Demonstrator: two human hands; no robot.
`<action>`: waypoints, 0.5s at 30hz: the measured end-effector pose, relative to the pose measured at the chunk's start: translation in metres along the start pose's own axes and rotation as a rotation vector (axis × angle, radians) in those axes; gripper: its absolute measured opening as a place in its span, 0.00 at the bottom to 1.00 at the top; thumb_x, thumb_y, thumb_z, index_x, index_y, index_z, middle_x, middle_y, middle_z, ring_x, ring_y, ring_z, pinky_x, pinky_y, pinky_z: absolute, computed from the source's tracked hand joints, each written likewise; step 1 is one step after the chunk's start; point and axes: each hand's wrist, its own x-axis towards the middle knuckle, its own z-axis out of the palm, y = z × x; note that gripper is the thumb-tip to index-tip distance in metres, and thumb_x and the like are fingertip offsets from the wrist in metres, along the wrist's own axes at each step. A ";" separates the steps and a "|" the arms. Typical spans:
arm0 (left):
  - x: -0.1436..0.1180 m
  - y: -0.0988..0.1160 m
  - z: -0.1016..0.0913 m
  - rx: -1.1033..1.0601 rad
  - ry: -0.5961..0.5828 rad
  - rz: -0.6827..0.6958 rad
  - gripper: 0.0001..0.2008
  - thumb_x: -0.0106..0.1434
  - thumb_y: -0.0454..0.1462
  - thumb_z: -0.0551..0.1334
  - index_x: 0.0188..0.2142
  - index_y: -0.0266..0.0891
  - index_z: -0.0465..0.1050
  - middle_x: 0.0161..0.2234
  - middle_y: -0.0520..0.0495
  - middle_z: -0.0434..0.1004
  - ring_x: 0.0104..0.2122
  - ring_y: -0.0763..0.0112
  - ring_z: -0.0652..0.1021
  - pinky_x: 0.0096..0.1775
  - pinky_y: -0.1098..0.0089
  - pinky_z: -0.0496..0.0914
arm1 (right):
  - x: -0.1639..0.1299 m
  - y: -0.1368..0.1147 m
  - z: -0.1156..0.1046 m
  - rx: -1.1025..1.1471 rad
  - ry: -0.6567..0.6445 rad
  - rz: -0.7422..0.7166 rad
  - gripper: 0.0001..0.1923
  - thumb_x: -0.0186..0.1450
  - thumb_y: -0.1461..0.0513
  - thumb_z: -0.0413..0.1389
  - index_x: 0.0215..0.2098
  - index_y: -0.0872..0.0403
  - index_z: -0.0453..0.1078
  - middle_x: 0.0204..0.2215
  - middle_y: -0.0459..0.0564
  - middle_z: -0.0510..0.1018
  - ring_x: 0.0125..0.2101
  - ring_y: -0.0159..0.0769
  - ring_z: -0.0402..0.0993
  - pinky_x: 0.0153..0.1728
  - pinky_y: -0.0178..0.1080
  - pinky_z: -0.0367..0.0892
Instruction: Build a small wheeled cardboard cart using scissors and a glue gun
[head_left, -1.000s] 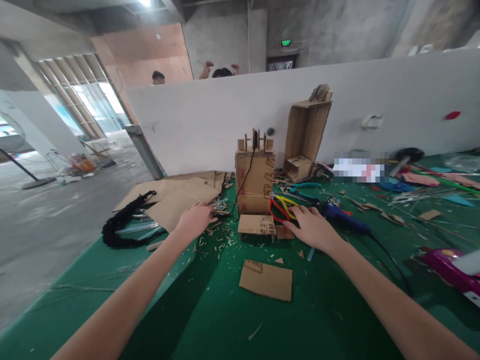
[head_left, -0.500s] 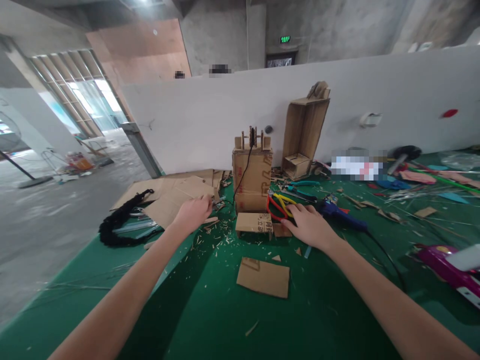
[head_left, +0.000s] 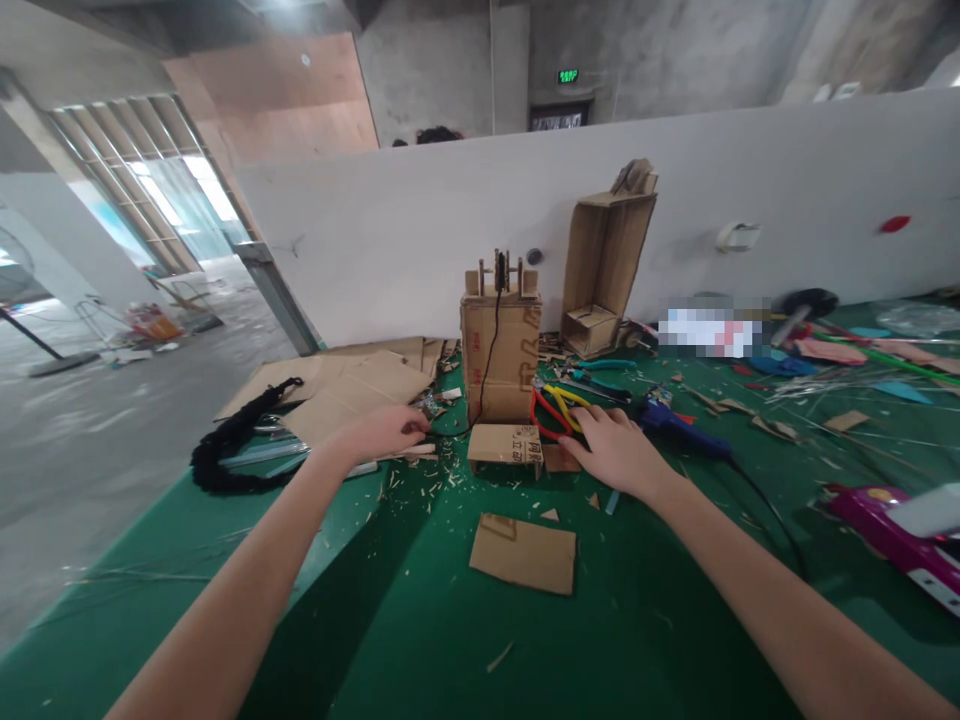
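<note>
A cardboard tower [head_left: 495, 360] stands upright, with cardboard brackets and a dark pulley wheel [head_left: 501, 270] on top. From the wheel a thin black cord [head_left: 491, 345] runs down the front and off to the left near the base. My left hand [head_left: 386, 432] is closed, pinching the cord's end low over the table. My right hand [head_left: 615, 450] lies with fingers apart at the red and yellow handles of a pair of pliers [head_left: 553, 408], touching them without a visible grip. A small cardboard step [head_left: 495, 445] sits before the tower.
A loose cardboard piece [head_left: 523, 555] lies in front. Cardboard sheets [head_left: 360, 385] and a fuzzy black coil [head_left: 225, 440] are at left. A tall open cardboard box [head_left: 607, 270] leans by the white partition. At right lie a blue corded tool [head_left: 682, 430] and a magenta object [head_left: 892, 535].
My left hand has moved slightly down and left, and the cord's lower part now stretches further toward it. My right hand stays at the pliers. The view has shifted slightly.
</note>
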 end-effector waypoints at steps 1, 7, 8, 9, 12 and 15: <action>0.000 -0.002 -0.001 -0.007 -0.025 0.002 0.15 0.60 0.41 0.52 0.40 0.40 0.74 0.38 0.48 0.79 0.36 0.66 0.77 0.36 0.72 0.68 | 0.000 0.000 0.000 -0.001 0.002 -0.001 0.22 0.66 0.52 0.43 0.50 0.57 0.65 0.46 0.59 0.72 0.45 0.54 0.65 0.39 0.49 0.63; 0.006 -0.003 0.002 0.052 -0.031 -0.048 0.11 0.56 0.38 0.54 0.31 0.38 0.74 0.29 0.45 0.79 0.28 0.63 0.76 0.29 0.69 0.66 | 0.000 0.001 0.003 -0.014 0.030 -0.009 0.22 0.65 0.52 0.44 0.48 0.56 0.66 0.45 0.60 0.72 0.44 0.54 0.67 0.36 0.48 0.62; 0.008 -0.003 0.002 0.067 -0.009 -0.058 0.11 0.56 0.38 0.53 0.31 0.38 0.74 0.29 0.44 0.78 0.28 0.63 0.76 0.29 0.69 0.66 | 0.000 0.001 0.003 -0.017 0.040 -0.013 0.21 0.65 0.52 0.44 0.48 0.56 0.66 0.45 0.60 0.73 0.43 0.54 0.67 0.35 0.48 0.62; 0.008 -0.002 0.001 0.080 0.020 -0.069 0.12 0.56 0.37 0.53 0.33 0.37 0.74 0.31 0.43 0.78 0.29 0.62 0.76 0.31 0.68 0.66 | 0.000 0.001 0.004 -0.022 0.052 -0.016 0.20 0.65 0.52 0.45 0.47 0.56 0.67 0.44 0.59 0.73 0.43 0.54 0.68 0.35 0.48 0.62; 0.008 -0.003 -0.006 0.109 0.151 -0.100 0.18 0.58 0.34 0.50 0.46 0.34 0.69 0.40 0.39 0.76 0.39 0.59 0.76 0.39 0.67 0.67 | 0.000 0.000 0.001 -0.033 0.100 -0.029 0.19 0.64 0.53 0.47 0.46 0.57 0.67 0.43 0.59 0.74 0.41 0.53 0.69 0.36 0.49 0.62; 0.003 -0.009 -0.018 0.134 0.284 -0.133 0.26 0.60 0.32 0.47 0.58 0.29 0.54 0.49 0.34 0.70 0.47 0.56 0.72 0.47 0.62 0.65 | 0.000 -0.001 -0.007 -0.037 0.183 -0.041 0.22 0.62 0.55 0.50 0.51 0.57 0.63 0.46 0.59 0.72 0.44 0.53 0.68 0.42 0.51 0.60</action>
